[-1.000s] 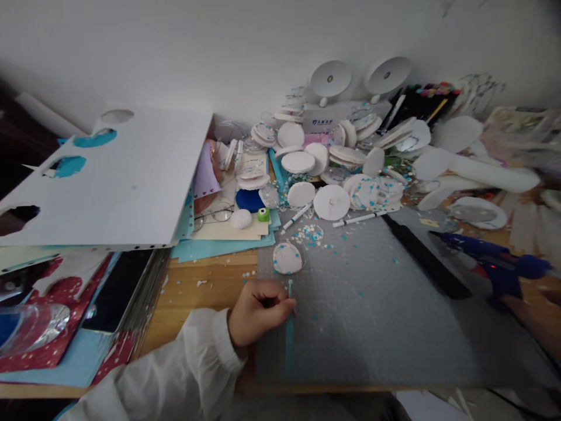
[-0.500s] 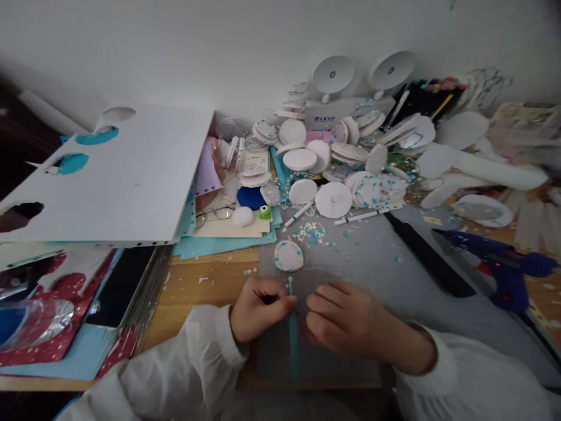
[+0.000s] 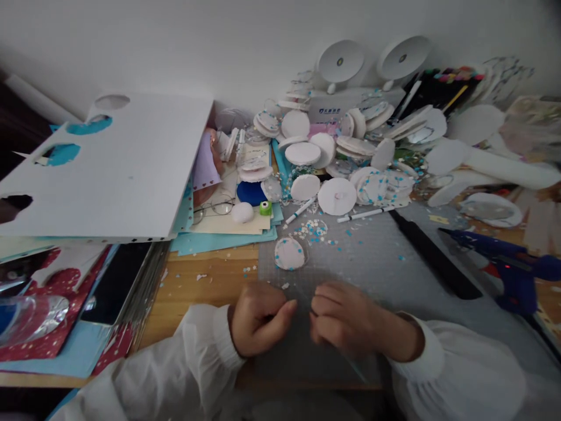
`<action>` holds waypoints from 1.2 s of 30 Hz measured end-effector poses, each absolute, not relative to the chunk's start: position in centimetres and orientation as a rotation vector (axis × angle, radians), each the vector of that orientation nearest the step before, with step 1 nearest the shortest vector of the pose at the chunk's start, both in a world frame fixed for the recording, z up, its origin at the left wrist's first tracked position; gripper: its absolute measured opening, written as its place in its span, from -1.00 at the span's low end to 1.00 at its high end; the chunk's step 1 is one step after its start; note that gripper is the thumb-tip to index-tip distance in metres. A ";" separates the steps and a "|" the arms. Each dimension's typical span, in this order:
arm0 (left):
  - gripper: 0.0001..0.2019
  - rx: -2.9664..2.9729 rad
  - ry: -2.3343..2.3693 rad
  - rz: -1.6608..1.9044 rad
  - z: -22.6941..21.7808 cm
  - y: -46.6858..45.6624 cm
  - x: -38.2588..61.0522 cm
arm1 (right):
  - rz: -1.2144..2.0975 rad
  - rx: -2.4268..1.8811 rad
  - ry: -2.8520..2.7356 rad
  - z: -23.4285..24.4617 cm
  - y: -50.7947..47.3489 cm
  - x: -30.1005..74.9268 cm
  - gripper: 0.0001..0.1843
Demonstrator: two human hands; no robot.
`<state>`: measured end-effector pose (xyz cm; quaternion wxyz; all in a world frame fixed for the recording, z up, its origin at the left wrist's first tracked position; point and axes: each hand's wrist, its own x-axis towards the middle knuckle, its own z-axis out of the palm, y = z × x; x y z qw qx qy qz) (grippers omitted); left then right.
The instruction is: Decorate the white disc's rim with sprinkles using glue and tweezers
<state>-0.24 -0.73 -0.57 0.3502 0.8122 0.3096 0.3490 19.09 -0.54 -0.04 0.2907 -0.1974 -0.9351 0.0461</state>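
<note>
My left hand [image 3: 258, 318] rests at the near edge of the grey cutting mat [image 3: 394, 292], curled into a fist with the thumb pressed against the forefinger. My right hand [image 3: 346, 318] lies just beside it, fingers curled and slightly blurred, the fingertips of both hands almost meeting. Whatever they pinch is hidden; the thin teal strip seen earlier does not show. A white disc with blue dots [image 3: 289, 253] lies on the mat just beyond my left hand, with blue and white scraps [image 3: 313, 229] scattered behind it.
A heap of white discs [image 3: 333, 152] fills the back of the desk. A blue glue gun [image 3: 504, 263] and a black bar [image 3: 433, 254] lie at the right. A white board with round holes [image 3: 109, 169] covers paper stacks at the left, near glasses [image 3: 214, 209].
My right hand came in from the right to meet the left, then both curled closed. The teal strip under the left hand went out of sight.
</note>
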 end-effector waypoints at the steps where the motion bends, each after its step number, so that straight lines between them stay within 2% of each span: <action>1: -0.60 2.272 0.761 0.933 -0.5 -0.5 -0.4 | 0.246 -0.578 -2.459 -0.1 -0.4 19.6 -0.71; 4: -0.75 2.702 0.746 0.939 -0.5 -0.1 -0.8 | 0.558 -0.715 -2.184 -0.5 -0.1 20.5 -0.65; 8: -0.87 2.866 0.844 0.900 -0.7 -0.3 -0.8 | 0.744 -0.815 -1.912 -1.3 0.3 20.2 -0.64; 13: -0.75 2.834 1.002 0.758 -1.1 -0.3 -0.9 | 0.820 -0.861 -1.868 -1.9 0.6 19.2 -0.67; 24: -0.74 2.753 1.097 0.678 -1.3 -0.2 -1.3 | 0.902 -0.955 -1.863 -1.6 1.0 19.3 -0.65; 36: -0.63 2.726 1.241 0.537 -1.6 -0.2 -1.2 | 0.838 -0.978 -1.935 -1.3 1.3 19.2 -0.66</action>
